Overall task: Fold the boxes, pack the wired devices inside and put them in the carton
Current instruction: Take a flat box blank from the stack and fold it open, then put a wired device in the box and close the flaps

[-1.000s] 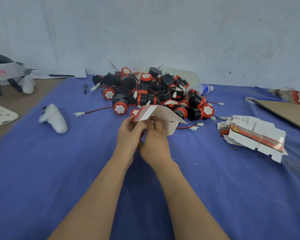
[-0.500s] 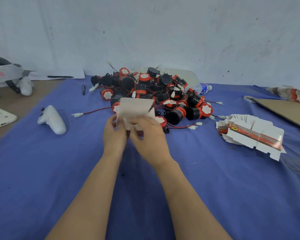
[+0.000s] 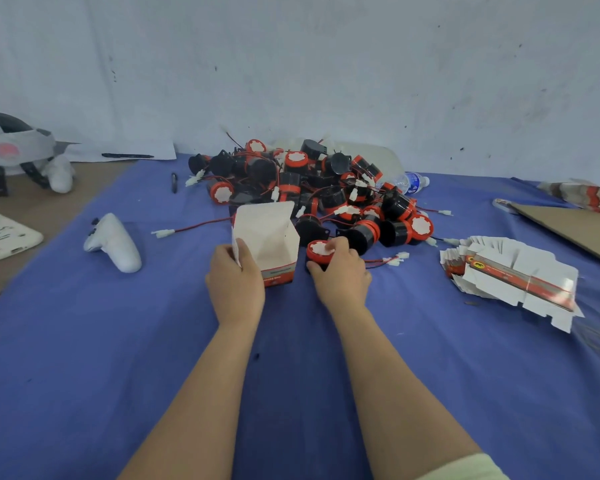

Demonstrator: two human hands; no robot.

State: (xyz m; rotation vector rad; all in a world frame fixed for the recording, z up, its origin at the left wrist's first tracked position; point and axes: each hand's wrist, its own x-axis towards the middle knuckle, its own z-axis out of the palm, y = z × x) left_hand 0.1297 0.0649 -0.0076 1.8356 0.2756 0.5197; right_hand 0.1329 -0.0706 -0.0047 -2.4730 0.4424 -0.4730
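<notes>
Head-worn view, forward and down

Box (image 3: 267,233) is showing matt white paperboard inside and an orange printed band outside. Device (image 3: 321,252) at its 3 o'clock is presenting smooth black plastic; the white face is possibly a paper label. Pile (image 3: 329,192) at 12 o'clock is glinting: glossy plastic. Tablecloth (image 3: 118,341) is reading as matt blue cloth. Controller (image 3: 115,242) at 9 o'clock is showing smooth white plastic. Cardboard sheet (image 3: 575,230) at 2 o'clock is looking matt brown.
</notes>
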